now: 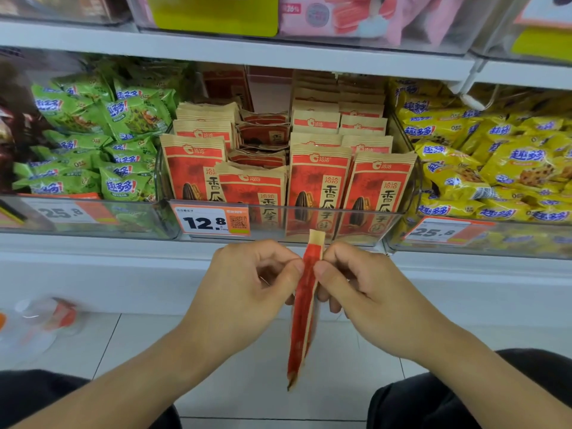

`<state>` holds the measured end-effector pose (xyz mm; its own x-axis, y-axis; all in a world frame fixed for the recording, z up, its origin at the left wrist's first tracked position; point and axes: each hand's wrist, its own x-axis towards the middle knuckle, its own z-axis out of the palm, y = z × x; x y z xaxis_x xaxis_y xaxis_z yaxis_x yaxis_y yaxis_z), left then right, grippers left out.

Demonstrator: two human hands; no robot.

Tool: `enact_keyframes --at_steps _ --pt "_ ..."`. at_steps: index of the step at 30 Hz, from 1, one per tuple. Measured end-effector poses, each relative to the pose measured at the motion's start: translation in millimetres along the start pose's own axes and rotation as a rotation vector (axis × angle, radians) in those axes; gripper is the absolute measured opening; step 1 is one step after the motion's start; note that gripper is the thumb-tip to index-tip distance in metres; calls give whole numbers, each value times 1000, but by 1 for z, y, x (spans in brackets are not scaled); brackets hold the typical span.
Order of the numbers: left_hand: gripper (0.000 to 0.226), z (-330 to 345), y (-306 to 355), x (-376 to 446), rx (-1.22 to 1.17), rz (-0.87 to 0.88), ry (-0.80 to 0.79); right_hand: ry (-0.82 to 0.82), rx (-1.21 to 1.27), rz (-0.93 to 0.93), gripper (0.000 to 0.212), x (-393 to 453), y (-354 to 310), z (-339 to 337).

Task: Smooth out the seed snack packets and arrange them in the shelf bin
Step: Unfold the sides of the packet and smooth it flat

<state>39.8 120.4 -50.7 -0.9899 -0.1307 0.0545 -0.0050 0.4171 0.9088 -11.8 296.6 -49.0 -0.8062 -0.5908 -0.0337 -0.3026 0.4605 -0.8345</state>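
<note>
Both hands meet in front of the shelf, below the clear bin [340, 224]. The left hand [250, 283] and the right hand [359, 283] each pinch the upper part of one seed packet [305, 305] between thumb and curled fingers, from its left and right sides. The packet is seen edge-on, red with a tan top strip, hanging upright with its lower end over the tiled floor [123, 342]. Farther back, the bin holds rows of red and tan packets [318, 178] standing upright, with a few lying flat in the middle row. A price tag [213, 222] reading 12.8 sits on the bin's front left. Green snack bags [102, 134] fill the left bin, yellow ones [495, 162] the right.
</note>
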Motion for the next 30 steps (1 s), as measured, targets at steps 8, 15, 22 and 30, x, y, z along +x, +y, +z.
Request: enact_keyframes --at_steps 8,15,22,30 --pt "14 1 2 2 -133 -32 -28 -17 130 59 26 2 -3 -9" --pt "14 -1 2 -1 -10 44 -148 61 203 72 28 4 -1 -13" --pt "23 1 1 -7 491 66 -439 154 213 89 26 6 2 -21" --pt "16 4 2 -5 436 -30 -429 153 -91 68 35 0 -8 -22"
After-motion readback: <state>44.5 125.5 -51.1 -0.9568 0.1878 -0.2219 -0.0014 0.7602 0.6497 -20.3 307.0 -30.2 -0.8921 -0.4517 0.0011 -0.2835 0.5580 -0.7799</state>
